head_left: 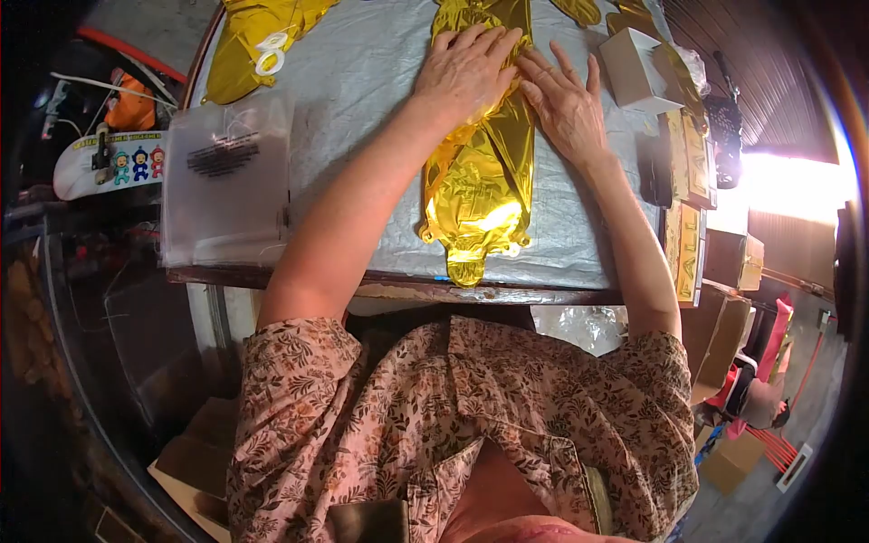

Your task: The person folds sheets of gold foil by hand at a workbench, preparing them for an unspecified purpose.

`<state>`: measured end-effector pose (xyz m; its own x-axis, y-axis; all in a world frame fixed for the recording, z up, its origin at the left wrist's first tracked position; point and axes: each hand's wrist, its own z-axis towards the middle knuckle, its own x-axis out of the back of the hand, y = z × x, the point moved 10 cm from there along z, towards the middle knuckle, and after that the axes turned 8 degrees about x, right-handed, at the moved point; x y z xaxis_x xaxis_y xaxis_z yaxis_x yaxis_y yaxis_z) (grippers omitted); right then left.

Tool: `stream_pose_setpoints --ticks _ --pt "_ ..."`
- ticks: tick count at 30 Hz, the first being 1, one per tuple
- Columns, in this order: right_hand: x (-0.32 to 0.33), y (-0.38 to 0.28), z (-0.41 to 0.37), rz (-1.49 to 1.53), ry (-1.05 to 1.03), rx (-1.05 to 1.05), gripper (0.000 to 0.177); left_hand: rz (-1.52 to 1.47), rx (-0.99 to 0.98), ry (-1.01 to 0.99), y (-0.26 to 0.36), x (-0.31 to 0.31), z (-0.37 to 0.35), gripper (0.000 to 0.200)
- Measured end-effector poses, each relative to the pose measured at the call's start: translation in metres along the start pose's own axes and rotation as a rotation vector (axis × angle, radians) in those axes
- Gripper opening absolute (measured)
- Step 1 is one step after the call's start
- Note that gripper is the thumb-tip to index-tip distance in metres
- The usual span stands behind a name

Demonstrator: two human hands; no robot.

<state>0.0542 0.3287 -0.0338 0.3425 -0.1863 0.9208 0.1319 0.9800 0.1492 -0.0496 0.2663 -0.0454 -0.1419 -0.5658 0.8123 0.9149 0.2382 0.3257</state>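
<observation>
A flat, shiny gold foil piece (478, 190) lies lengthwise on the grey-covered table, its narrow tab near the front edge. My left hand (466, 77) rests on its upper part, fingers spread over the foil. At the foil's right edge lies my right hand (566, 109), fingers apart, its fingertips touching or close to the foil. Another gold foil piece (249, 45) with white rings (270, 61) on it is at the table's upper left. Clear plastic bags (226, 181) are stacked at the left edge.
A white open box (638, 72) stands at the upper right of the table (362, 217). Below it, patterned boxes (683, 244) line the right edge. Cardboard boxes (720, 339) are beyond the table at the right. A white board with cartoon figures (109, 166) is at the left.
</observation>
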Motion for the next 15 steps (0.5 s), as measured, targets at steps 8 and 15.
stream_pose_setpoints --ticks 8,15 --pt "-0.005 0.0 -0.002 0.077 -0.015 -0.029 0.044 0.013 -0.001 -0.038 0.0 -0.003 0.0 0.056" --pt "-0.007 0.002 -0.004 0.084 -0.023 -0.044 0.045 -0.234 0.146 -0.21 -0.012 0.001 0.011 0.055"
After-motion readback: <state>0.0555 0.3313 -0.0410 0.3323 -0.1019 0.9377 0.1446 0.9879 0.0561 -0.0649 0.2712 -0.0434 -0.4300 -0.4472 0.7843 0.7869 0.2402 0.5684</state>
